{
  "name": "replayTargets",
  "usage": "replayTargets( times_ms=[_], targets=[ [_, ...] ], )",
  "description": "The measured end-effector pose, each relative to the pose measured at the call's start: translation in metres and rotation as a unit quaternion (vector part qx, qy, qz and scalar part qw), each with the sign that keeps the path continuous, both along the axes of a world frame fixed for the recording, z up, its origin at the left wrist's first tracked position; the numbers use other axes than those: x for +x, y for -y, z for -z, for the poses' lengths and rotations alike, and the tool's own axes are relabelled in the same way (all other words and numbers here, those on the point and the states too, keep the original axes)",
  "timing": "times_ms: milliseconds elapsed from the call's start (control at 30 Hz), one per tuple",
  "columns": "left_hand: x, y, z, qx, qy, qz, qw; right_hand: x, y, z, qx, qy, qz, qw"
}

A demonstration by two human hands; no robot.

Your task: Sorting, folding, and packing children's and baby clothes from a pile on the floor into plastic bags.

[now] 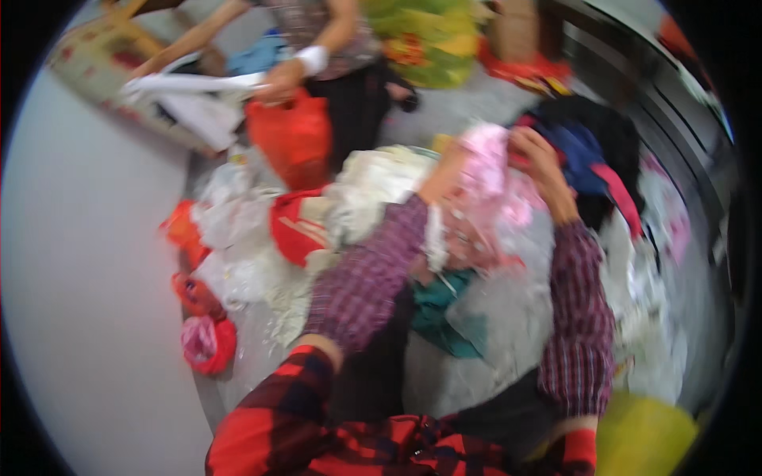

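Note:
A light pink cloth [489, 156], blurred, is stretched up between my two hands. My left hand [447, 172] grips its left side, the fingers mostly hidden behind the fabric. At the opposite edge, my right hand [537, 153] pinches the cloth with bent fingers. Beneath it lies a translucent pink plastic bag [467, 232]. Cream-white fabric [381, 178] is heaped to the left of my left hand. Beyond my right hand is a pile of dark blue and black clothing [586, 143]. A green cloth [446, 315] rests on the floor between my legs.
Another person's hand [283, 80] holds a white cloth [196, 83] above a red plastic bag [292, 140]. White plastic bags [229, 208] litter the left side, beside a pale wall [89, 268]. A yellow-green bag [425, 35] stands at the back. Something yellow [643, 434] is at my lower right.

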State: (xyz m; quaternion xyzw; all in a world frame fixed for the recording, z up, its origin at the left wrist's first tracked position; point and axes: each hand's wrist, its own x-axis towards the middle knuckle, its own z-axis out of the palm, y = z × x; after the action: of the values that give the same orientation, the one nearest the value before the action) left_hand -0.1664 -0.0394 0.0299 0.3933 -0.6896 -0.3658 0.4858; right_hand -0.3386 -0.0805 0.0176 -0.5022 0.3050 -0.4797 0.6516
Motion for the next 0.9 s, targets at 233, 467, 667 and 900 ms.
replayTargets(
  times_ms=[233,467,667,900],
  targets=[
    [-0.021,0.016,0.005,0.282,-0.349,0.088,0.889,-0.040,-0.011,0.005,-0.051,-0.150,0.095,0.983],
    [-0.017,0.021,0.003,0.215,-0.259,-0.088,0.937,-0.079,0.012,0.033,-0.039,-0.173,-0.014,0.984],
    [0.015,0.036,0.007,0.206,-0.242,-0.229,0.920,-0.083,-0.008,0.016,-0.066,-0.212,-0.090,0.971],
    [0.015,0.032,0.000,0.233,-0.340,-0.083,0.907,-0.113,0.009,0.041,-0.032,-0.202,-0.131,0.970]
  ],
)
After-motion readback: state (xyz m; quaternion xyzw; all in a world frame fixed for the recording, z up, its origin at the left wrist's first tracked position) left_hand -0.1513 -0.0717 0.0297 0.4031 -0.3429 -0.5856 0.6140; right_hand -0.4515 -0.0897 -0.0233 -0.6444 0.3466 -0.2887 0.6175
